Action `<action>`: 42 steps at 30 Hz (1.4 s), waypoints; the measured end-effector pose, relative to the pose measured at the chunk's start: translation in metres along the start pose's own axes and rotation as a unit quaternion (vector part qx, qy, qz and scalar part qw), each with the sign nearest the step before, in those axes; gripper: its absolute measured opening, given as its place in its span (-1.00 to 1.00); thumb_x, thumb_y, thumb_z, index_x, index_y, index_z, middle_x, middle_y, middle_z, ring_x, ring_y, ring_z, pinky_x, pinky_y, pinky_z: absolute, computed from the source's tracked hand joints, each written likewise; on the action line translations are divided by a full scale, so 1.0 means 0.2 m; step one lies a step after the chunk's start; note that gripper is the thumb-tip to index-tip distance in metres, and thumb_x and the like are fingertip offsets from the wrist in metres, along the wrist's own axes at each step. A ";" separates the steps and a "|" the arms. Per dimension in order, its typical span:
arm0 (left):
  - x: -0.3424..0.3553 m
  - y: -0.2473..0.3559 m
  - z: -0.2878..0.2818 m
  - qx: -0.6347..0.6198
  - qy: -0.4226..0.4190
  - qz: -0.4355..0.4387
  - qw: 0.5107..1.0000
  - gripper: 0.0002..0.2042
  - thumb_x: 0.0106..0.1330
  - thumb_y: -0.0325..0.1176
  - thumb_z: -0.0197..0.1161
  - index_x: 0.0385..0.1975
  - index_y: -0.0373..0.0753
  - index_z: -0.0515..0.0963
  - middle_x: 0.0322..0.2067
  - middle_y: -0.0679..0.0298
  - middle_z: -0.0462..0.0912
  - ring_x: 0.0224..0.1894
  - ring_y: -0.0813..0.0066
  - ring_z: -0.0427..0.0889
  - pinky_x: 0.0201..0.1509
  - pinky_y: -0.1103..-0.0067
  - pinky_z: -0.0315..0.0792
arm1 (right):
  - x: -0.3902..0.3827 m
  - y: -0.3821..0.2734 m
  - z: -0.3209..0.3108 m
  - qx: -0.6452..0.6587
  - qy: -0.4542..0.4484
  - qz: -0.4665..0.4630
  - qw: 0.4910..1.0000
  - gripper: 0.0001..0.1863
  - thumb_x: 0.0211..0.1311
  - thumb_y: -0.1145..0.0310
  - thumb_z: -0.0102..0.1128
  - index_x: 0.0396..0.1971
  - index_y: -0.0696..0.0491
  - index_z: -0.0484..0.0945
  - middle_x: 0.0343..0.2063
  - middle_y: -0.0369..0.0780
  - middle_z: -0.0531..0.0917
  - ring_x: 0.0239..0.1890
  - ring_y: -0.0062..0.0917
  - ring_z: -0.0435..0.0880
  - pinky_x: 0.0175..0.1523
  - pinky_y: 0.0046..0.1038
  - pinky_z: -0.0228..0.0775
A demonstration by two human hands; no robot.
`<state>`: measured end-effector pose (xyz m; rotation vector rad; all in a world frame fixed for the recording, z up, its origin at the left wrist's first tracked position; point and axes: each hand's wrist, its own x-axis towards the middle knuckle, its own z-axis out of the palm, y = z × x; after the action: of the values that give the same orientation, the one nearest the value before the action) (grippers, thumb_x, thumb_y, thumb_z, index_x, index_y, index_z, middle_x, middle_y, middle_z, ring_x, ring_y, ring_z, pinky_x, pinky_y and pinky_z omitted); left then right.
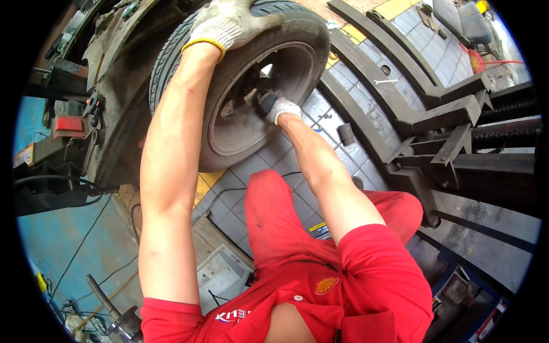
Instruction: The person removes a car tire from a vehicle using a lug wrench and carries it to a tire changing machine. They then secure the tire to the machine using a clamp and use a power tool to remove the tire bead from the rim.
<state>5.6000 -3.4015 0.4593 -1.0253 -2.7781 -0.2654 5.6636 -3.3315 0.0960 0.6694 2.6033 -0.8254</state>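
Observation:
A car wheel with a black tyre (306, 28) and a dull, dirty rim (220, 137) stands upright in front of me. My left hand (231, 28), in a whitish knitted glove with a yellow cuff, grips the top of the tyre. Its thumb lies along the sidewall, and the other fingers are partly cut off by the frame's upper edge. Inside the rim, near the hub, my gloved right hand (284, 107) is closed around a dark object (267, 102). Shadow and the hand hide most of that object, so its kind is unclear.
Worn car bodywork (123, 97) is close on the left. Dark steel lift beams (366, 86) run along the right, one with a wrench (386, 81) lying on it. A dark cylinder (346, 134) sits on the tiled floor (269, 151). A cable (226, 191) trails near my knees.

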 end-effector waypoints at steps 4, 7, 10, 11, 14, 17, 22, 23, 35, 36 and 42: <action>-0.01 -0.01 0.00 -0.005 0.002 -0.001 1.000 -0.22 0.22 0.29 0.29 0.26 -0.26 0.65 0.17 -0.17 0.68 0.25 -0.10 0.65 0.41 0.22 0.46 | -0.01 0.14 -0.12 -0.026 0.010 -0.003 1.000 -0.25 0.17 0.10 0.42 0.28 0.26 0.52 0.10 0.08 0.76 0.19 -0.14 0.77 0.27 -0.19 0.62; 0.02 0.06 -0.01 0.000 -0.013 0.002 1.000 -0.22 0.22 0.29 0.30 0.25 -0.26 0.65 0.18 -0.17 0.67 0.25 -0.10 0.65 0.42 0.21 0.46 | -0.06 0.18 -0.09 0.001 0.042 0.016 0.999 -0.26 0.14 0.05 0.45 0.23 0.23 0.58 0.10 0.06 0.76 0.19 -0.15 0.77 0.27 -0.22 0.62; -0.03 0.08 -0.04 -0.014 -0.001 0.017 1.000 -0.23 0.23 0.29 0.29 0.24 -0.26 0.66 0.18 -0.18 0.67 0.25 -0.11 0.65 0.42 0.21 0.46 | -0.22 0.12 -0.12 0.007 -0.081 -0.021 0.996 -0.21 0.15 0.00 0.42 0.30 0.22 0.54 0.15 0.10 0.73 0.24 -0.16 0.73 0.34 -0.24 0.57; 0.01 0.03 0.00 0.004 -0.018 0.008 1.000 -0.23 0.24 0.30 0.28 0.24 -0.25 0.66 0.18 -0.18 0.67 0.25 -0.11 0.64 0.42 0.21 0.46 | -0.20 0.15 -0.06 0.009 -0.095 -0.037 0.995 -0.17 0.14 -0.02 0.43 0.28 0.27 0.52 0.10 0.10 0.75 0.23 -0.14 0.74 0.32 -0.24 0.57; 0.00 0.01 0.03 0.014 0.009 0.008 1.000 -0.22 0.24 0.31 0.28 0.26 -0.25 0.65 0.18 -0.18 0.67 0.26 -0.11 0.64 0.42 0.21 0.46 | -0.19 0.24 -0.05 0.049 0.007 0.029 0.998 -0.21 0.13 -0.02 0.43 0.23 0.28 0.54 0.07 0.08 0.77 0.20 -0.13 0.76 0.30 -0.23 0.58; 0.00 0.06 -0.02 0.001 -0.010 0.012 1.000 -0.19 0.23 0.32 0.27 0.28 -0.26 0.63 0.19 -0.18 0.66 0.27 -0.12 0.63 0.42 0.21 0.45 | -0.12 0.24 -0.11 0.046 0.023 0.025 0.998 -0.19 0.12 -0.07 0.43 0.22 0.26 0.54 0.06 0.10 0.76 0.16 -0.08 0.77 0.27 -0.19 0.60; 0.03 0.04 0.02 0.008 -0.021 0.023 0.999 -0.19 0.22 0.32 0.27 0.25 -0.29 0.64 0.18 -0.21 0.66 0.26 -0.11 0.64 0.41 0.21 0.46 | -0.08 0.15 -0.08 -0.013 -0.088 -0.040 0.995 -0.19 0.08 0.03 0.46 0.27 0.24 0.54 0.19 0.06 0.71 0.25 -0.14 0.72 0.33 -0.21 0.58; 0.04 0.03 0.02 0.002 -0.005 0.016 1.000 -0.19 0.22 0.32 0.28 0.25 -0.29 0.65 0.15 -0.20 0.68 0.24 -0.10 0.65 0.40 0.21 0.47 | -0.06 0.14 -0.08 0.008 -0.068 -0.003 0.998 -0.15 0.08 0.03 0.47 0.35 0.19 0.52 0.23 0.05 0.70 0.28 -0.15 0.71 0.36 -0.22 0.56; -0.02 -0.02 0.00 -0.006 0.004 0.024 1.000 -0.24 0.22 0.30 0.28 0.21 -0.24 0.68 0.14 -0.17 0.70 0.23 -0.11 0.66 0.40 0.20 0.47 | 0.18 -0.04 0.09 0.053 0.038 0.030 0.997 -0.40 0.41 -0.12 0.22 0.24 -0.02 0.71 0.26 -0.19 0.72 0.37 -0.32 0.65 0.36 -0.24 0.56; -0.03 0.00 -0.01 -0.012 0.016 0.032 0.999 -0.24 0.22 0.29 0.28 0.22 -0.25 0.68 0.14 -0.17 0.70 0.23 -0.11 0.66 0.40 0.20 0.47 | 0.19 -0.03 0.08 0.027 0.020 0.031 0.999 -0.40 0.42 -0.11 0.21 0.26 -0.02 0.69 0.27 -0.19 0.71 0.37 -0.33 0.65 0.36 -0.24 0.56; -0.15 -0.14 -0.01 0.004 -0.002 -0.028 1.000 -0.23 0.22 0.29 0.29 0.22 -0.26 0.67 0.15 -0.16 0.70 0.24 -0.11 0.66 0.41 0.21 0.46 | -0.06 -0.29 -0.06 0.004 -0.050 -0.020 0.999 -0.38 0.48 -0.06 0.16 0.38 -0.02 0.57 0.33 -0.19 0.67 0.35 -0.36 0.66 0.35 -0.26 0.57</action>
<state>5.6047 -3.4429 0.4521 -0.9475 -2.8123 -0.2612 5.6418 -3.3701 0.1373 0.5650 2.5318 -0.8595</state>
